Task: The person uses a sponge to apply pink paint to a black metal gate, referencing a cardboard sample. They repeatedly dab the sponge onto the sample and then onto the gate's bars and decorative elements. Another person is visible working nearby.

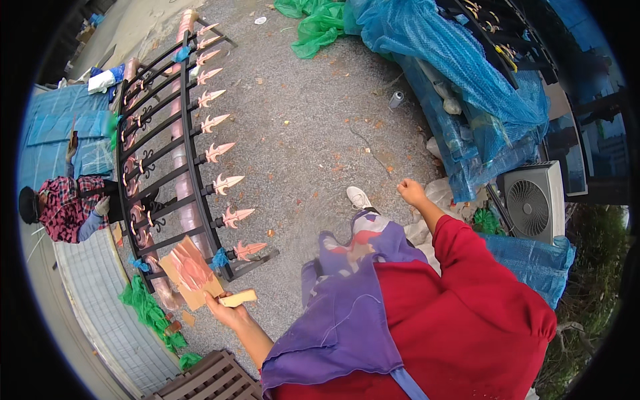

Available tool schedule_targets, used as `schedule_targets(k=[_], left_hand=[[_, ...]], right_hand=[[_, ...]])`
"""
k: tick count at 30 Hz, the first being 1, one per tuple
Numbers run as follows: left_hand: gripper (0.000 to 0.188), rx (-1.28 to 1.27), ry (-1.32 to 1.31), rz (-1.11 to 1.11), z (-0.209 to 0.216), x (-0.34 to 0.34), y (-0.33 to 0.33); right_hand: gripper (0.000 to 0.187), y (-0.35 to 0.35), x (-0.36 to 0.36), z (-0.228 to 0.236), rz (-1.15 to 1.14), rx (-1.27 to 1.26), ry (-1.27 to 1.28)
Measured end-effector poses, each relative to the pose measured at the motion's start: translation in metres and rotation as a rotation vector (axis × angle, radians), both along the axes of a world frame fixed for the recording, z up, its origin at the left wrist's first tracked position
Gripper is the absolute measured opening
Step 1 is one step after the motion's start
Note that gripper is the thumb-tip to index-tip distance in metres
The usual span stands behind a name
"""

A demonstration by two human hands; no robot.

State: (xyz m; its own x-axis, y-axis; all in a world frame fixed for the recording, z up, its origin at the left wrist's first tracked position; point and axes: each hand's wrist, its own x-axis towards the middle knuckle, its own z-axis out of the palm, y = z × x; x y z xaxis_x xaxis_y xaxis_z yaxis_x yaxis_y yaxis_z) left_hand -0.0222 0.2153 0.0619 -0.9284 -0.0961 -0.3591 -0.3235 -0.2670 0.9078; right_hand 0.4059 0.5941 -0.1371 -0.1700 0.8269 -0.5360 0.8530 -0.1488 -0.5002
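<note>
My left hand [230, 312] is closed on a piece of cardboard [175, 262] smeared with pink-copper paint. A pale yellow, block-like thing [238, 298] lies across the same hand; its exact kind I cannot make out. Just beyond the cardboard stands a black metal fence panel [193, 170], its spear tips [217, 152] and scrolls coloured copper-pink. Out to the right, my right hand [412, 192] is curled into a fist; whatever it may hold is hidden. A thin dark line, perhaps a wire [369, 148], runs along the ground near it.
The panel rests across wrapped rolls [179, 127]. Behind it a person in a plaid shirt [70, 207] stands. Blue wrapping [467, 80] covers a stack at right, near an air-conditioner unit [530, 203]. A can [396, 99] sits on the gravel; a brown slatted crate [210, 379] is at lower left.
</note>
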Motion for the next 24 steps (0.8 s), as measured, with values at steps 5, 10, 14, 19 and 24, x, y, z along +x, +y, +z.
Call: schedule_targets(k=[5, 10, 14, 19, 24], left_hand=[[0.022, 0.078, -0.029, -0.357, 0.008, 0.039, 0.151], [0.019, 0.011, -0.054, -0.520, 0.013, 0.079, 0.295], [0.020, -0.038, -0.070, -0.666, 0.012, 0.093, 0.389], [0.018, -0.128, -0.125, -0.786, -0.009, 0.100, 0.481], [0.028, -0.143, -0.197, -0.809, -0.048, 0.091, 0.568]], right_hand=[[0.027, 0.031, 0.092, -0.059, -0.179, -0.127, -0.081], [0.028, 0.076, 0.094, -0.082, -0.162, -0.145, -0.001], [0.025, 0.121, 0.083, -0.091, -0.238, -0.042, 0.075], [0.026, 0.179, 0.072, -0.117, -0.284, -0.025, 0.064], [0.033, 0.254, 0.024, -0.096, -0.423, -0.079, 0.055]])
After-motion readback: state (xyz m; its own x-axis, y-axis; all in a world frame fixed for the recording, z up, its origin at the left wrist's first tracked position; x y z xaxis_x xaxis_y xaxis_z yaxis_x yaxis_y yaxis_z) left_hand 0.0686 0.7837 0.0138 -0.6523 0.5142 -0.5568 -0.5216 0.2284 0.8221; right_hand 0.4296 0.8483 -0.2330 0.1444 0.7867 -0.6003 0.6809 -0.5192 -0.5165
